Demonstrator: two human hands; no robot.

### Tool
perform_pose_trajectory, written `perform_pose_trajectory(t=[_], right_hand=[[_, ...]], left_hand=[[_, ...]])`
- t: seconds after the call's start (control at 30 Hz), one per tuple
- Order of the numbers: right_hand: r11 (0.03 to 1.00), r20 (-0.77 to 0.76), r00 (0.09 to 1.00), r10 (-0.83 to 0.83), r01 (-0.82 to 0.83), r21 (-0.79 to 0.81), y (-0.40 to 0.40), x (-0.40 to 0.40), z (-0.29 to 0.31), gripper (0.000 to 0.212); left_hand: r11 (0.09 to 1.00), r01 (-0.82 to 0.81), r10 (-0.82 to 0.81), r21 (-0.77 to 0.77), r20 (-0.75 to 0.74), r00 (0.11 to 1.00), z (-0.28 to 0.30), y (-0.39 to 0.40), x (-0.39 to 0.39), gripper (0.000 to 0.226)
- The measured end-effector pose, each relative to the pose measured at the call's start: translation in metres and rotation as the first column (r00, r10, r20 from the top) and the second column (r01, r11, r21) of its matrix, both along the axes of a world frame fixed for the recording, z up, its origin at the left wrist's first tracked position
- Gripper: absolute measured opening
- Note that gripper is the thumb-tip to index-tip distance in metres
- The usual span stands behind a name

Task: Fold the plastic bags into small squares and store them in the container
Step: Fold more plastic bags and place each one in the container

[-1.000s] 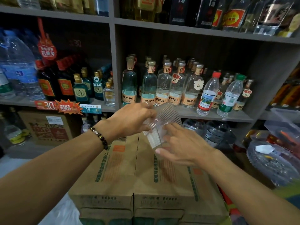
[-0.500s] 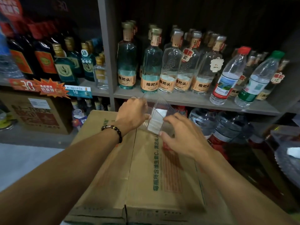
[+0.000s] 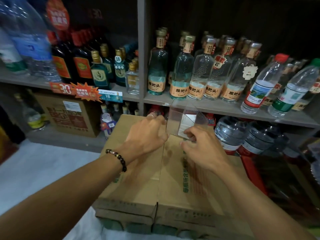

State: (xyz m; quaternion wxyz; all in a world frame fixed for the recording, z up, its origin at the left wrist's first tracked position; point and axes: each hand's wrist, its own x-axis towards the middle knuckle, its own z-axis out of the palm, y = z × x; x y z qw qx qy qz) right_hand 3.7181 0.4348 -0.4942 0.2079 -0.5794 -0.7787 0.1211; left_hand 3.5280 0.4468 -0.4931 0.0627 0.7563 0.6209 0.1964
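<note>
Both hands on the clear square plastic container (image 3: 181, 122) at the far edge of the brown cardboard boxes (image 3: 138, 179). Left hand (image 3: 147, 134) grips its left wall, right hand (image 3: 199, 146) pinches the near corner; white folded bag inside, probably.

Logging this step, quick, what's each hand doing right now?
Left hand: fingers curled against the clear plastic container, holding its left side.
Right hand: pinching the container's lower right edge.

Clear plastic container (image 3: 181, 122), upright. Standing at the far edge of the cardboard box (image 3: 138, 179). Folded white bag (image 3: 186, 121) inside.
</note>
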Motion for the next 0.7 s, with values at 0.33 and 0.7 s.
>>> perform_pose_trajectory(t=[0.33, 0.7], right_hand=[[0.989, 0.013, 0.990, 0.144, -0.143, -0.032, -0.072, -0.089, 0.012, 0.027], [0.900, -0.016, 0.936, 0.352, -0.343, -0.268, -0.165, -0.206, -0.076, 0.024]], left_hand=[[0.976, -0.042, 0.034, -0.215, -0.042, 0.999, 0.008, -0.146, -0.081, 0.016], [0.899, -0.217, 0.229, -0.380, -0.015, 0.973, -0.086, -0.307, -0.154, 0.024]])
